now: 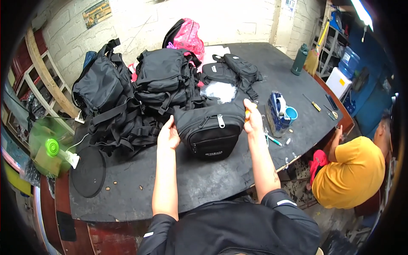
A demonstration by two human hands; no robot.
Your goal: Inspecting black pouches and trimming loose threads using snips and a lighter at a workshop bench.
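Observation:
A black waist bag [214,138] is held up between my two hands, just above the dark table, its zipped front toward me. A large silver zipper pull hangs at its top. My left hand [169,135] grips the bag's left end, thumb in front. My right hand [253,117] grips the right end, and something small and orange-yellow shows by its fingers; I cannot tell what it is. Behind the bag lies a clear plastic wrapping [219,91]. To the left, a heap of black straps [123,127] spreads over the table.
Black backpacks [161,76] and a pink bag [190,36] stand at the back. A tape dispenser [277,111], blue cup [291,114], screwdriver [315,105] and green bottle [299,60] are at right. A fan [52,147] runs at left. A person in yellow [350,172] sits at right.

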